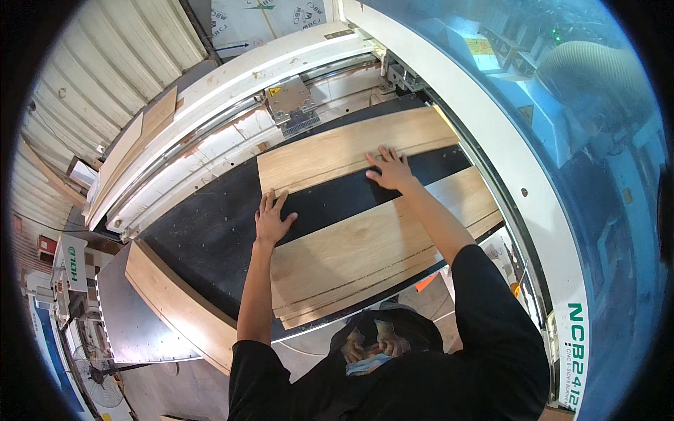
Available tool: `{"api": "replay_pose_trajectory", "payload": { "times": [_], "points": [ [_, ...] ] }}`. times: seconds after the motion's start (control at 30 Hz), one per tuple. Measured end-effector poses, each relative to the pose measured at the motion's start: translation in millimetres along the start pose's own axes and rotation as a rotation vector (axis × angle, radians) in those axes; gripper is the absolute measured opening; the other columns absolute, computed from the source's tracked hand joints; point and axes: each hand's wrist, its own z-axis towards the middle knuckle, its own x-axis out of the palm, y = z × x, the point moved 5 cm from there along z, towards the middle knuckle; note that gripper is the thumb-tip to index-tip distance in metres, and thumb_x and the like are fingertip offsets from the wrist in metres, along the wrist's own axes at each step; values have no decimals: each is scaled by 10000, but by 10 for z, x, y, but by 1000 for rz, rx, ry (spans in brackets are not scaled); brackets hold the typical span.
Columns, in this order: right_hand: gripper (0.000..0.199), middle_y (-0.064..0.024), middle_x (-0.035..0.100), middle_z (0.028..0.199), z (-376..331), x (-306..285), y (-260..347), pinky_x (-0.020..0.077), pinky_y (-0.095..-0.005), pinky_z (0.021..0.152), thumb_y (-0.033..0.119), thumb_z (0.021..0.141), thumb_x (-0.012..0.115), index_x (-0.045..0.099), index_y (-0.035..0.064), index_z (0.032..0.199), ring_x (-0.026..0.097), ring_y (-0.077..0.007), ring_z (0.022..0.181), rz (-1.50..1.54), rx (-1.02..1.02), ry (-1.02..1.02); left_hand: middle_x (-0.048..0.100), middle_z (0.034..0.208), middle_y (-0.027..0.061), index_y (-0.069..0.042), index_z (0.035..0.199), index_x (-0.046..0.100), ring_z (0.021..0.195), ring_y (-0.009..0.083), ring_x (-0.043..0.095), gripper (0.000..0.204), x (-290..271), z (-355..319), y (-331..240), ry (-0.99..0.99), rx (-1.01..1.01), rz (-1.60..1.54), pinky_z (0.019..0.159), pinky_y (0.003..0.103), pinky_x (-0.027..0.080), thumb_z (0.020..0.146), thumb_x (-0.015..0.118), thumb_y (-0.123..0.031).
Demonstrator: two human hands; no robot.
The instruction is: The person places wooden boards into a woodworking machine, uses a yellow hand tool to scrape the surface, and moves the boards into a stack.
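A long light-wood board (330, 153) lies on the black machine table (210, 224), toward its far side. With fingers spread, my left hand (272, 219) touches the near left corner of that board. My right hand (391, 168) rests its fingertips on the board's near edge, farther right, its fingers apart too. Beneath my right forearm, closer to me, lie more light-wood boards (351, 256), seemingly overlapped, with a dark groove line along the near side. A strip of black table shows between the two sets of boards.
A metal clamp carriage (290, 105) sits on the white rail beam (232, 74) along the far side. To the right stands the machine's white frame (523, 175) with a blue cover (597, 196). Another wood board (175, 298) lies at left, over a metal side table (133, 323).
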Motion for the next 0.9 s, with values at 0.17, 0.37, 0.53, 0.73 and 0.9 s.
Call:
{"api": "replay_pose_trajectory", "payload": {
  "times": [0.17, 0.37, 0.53, 0.73, 0.9],
  "points": [
    [662, -57, 67, 1751, 653, -160, -340, 54, -613, 1269, 683, 1018, 401, 264, 447, 1622, 40, -322, 1610, 0, 86, -13, 173, 1690, 258, -195, 1642, 284, 1543, 437, 221, 904, 91, 358, 76, -216, -119, -89, 1233, 621, 167, 920, 689, -560],
    [611, -56, 153, 1737, 935, -169, -624, 26, -594, 1278, 670, 1000, 473, 387, 462, 1568, 96, -320, 1602, 6, 47, -300, 198, 1701, 216, -75, 1618, 294, 1586, 393, 140, 917, 303, 963, 232, -157, -106, 17, 1238, 651, 72, 955, 600, -629],
    [799, -134, 266, 1693, 865, -218, -677, 100, -628, 1257, 766, 855, 624, 503, 352, 1527, 212, -347, 1568, 49, 124, -476, 290, 1695, 112, -74, 1597, 350, 1590, 290, 196, 854, 301, 980, 202, -209, -111, 0, 1253, 616, 81, 959, 640, -563],
    [1103, -353, 247, 1627, 801, -376, -671, 38, -622, 1256, 850, 784, 619, 364, 151, 1598, 158, -495, 1550, 30, 418, -513, 379, 1656, 106, -85, 1559, 437, 1569, 286, 264, 753, 259, 1140, 234, -239, -92, -99, 1251, 605, 103, 970, 659, -497],
    [1087, -404, 237, 1606, 939, -190, -1031, 43, -631, 1250, 822, 821, 607, 307, 139, 1611, 136, -514, 1551, 162, 472, -530, 430, 1620, 137, -40, 1523, 476, 1544, 306, 317, 704, 389, 1713, -32, -268, -13, -206, 1266, 533, 151, 986, 651, -461]
  ]
}}
